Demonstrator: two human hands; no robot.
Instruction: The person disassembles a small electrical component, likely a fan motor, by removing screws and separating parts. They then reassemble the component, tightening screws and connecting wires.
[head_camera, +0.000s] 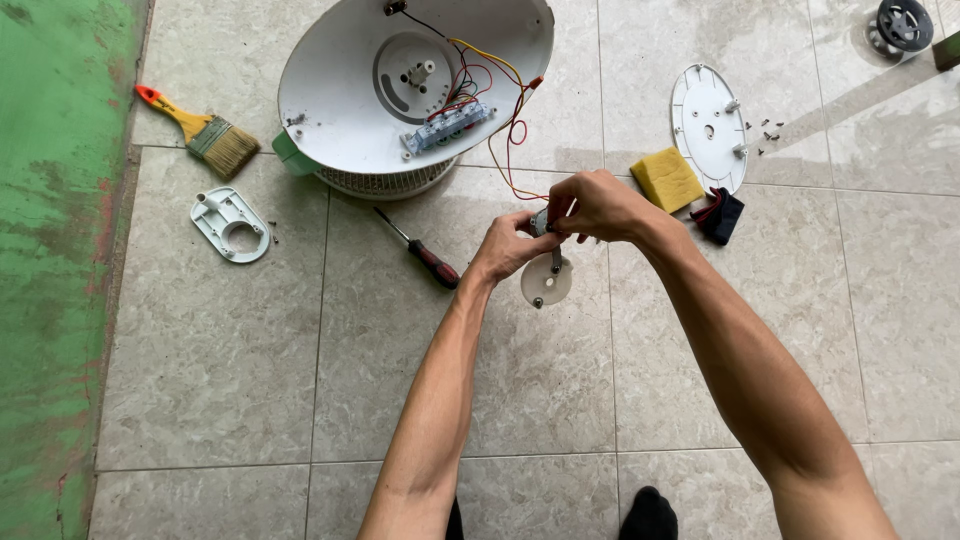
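Both hands meet just below the upturned white fan housing (415, 95): left hand (508, 248) and right hand (598, 206) fingers closed, pinching a small wired motor part (545, 262), lifted off the floor for closer handling.

Glossy white plastic fan base (340, 100), matt floor tiles (220, 380)

No packages, labels, signs or screens showing anywhere in this view.
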